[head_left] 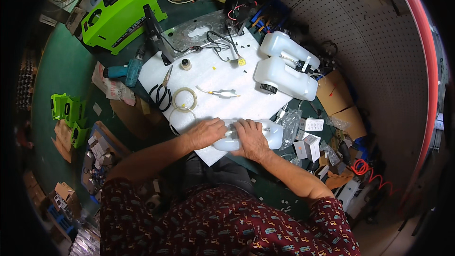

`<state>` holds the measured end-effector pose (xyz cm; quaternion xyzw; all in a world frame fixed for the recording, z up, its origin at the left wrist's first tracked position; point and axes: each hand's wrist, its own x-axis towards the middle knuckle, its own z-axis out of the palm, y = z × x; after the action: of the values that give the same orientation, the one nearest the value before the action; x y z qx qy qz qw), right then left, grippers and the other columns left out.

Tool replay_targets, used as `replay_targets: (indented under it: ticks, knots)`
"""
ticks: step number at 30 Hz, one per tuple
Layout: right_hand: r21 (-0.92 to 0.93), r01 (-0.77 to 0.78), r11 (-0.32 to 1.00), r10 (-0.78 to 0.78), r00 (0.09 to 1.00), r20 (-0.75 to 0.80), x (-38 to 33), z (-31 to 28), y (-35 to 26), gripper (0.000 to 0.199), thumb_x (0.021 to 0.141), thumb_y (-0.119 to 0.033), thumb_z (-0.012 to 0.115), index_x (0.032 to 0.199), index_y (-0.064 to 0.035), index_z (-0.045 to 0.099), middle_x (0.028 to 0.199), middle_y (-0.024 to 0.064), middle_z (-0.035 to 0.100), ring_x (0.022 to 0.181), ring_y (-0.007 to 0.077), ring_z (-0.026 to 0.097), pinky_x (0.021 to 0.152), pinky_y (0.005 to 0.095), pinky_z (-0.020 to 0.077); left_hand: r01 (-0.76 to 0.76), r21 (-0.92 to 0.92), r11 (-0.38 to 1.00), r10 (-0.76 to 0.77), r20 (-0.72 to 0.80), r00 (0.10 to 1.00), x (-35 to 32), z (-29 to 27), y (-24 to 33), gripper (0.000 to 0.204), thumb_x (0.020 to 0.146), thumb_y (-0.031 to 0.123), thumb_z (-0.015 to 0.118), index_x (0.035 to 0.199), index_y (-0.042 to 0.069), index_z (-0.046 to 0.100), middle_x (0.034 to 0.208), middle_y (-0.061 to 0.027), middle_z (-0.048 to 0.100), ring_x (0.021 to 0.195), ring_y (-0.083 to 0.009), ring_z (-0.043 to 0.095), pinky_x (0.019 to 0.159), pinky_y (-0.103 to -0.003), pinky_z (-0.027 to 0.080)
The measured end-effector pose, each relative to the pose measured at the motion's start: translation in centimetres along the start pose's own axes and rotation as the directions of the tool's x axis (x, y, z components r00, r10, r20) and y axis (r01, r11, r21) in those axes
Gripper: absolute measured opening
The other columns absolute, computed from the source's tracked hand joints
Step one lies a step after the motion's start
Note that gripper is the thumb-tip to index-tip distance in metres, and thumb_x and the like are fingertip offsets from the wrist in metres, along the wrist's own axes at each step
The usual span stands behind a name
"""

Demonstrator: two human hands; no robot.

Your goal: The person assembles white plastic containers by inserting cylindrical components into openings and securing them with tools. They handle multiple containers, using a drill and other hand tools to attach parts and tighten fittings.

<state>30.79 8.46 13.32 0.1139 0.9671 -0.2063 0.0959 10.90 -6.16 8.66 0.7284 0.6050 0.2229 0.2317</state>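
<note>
Fingers of both hands are clamping a white tank (pixel 251 136); left hand (pixel 204 132) and right hand (pixel 252 138) are meeting mid-tank, its long axis running sideways beneath them.

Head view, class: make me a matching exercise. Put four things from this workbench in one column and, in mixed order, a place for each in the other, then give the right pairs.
Things
1. White plastic tank
2. Green machine housing
3. Black-handled pliers
4. Two joined white tanks

Places
A. Far left of the bench, beyond the white foam sheet
B. Under the left hand and right hand, at the sheet's near edge
C. Right far corner of the sheet
D. Left edge of the sheet, beside two clear tape rings

Pairs: 1-B, 2-A, 3-D, 4-C
</note>
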Motion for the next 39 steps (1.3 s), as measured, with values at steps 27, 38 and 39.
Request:
replay_targets:
  ticks: [27, 38, 39]
  knots:
    - [0.473, -0.334, 0.815, 0.336, 0.938, 0.084, 1.1, -7.5, -0.7, 0.115, 0.059, -0.046, 0.096, 0.146, 0.0037, 0.040, 0.130, 0.0288, 0.058, 0.123, 0.0393, 0.060, 0.109, 0.0448, 0.0479, 0.345, -0.794, 0.500, -0.725, -0.166, 0.669, -8.2, 2.4, 0.6, 0.020, 0.097, 0.009, 0.070, 0.114, 0.000, 0.072, 0.098, -0.0154, 0.077, 0.088, -0.0244, 0.074, 0.080, -0.035, 0.057]
    - [0.154, -0.010, 0.988, 0.015, 1.000, -0.028, 0.9, -5.4, -1.4, 0.097, 0.061, -0.041, 0.090, 0.141, -0.0047, 0.049, 0.128, 0.0188, 0.059, 0.120, 0.0384, 0.056, 0.104, 0.0484, 0.0372, 0.165, -0.379, 0.911, -0.304, -0.344, 0.888, -2.1, -5.5, 2.4, 0.032, 0.093, 0.017, 0.076, 0.123, 0.006, 0.073, 0.103, -0.0123, 0.068, 0.094, -0.0301, 0.068, 0.084, -0.040, 0.057]
    - [0.091, 0.048, 0.995, -0.039, 0.995, -0.095, 1.1, -4.0, -1.3, 0.094, 0.062, -0.041, 0.088, 0.141, -0.0056, 0.050, 0.127, 0.0171, 0.059, 0.120, 0.0369, 0.056, 0.103, 0.0488, 0.0381, 0.177, -0.325, 0.929, -0.271, -0.270, 0.924, -1.6, -4.1, 1.7, 0.035, 0.092, 0.019, 0.077, 0.125, 0.009, 0.073, 0.103, -0.0119, 0.066, 0.095, -0.0324, 0.067, 0.084, -0.043, 0.056]
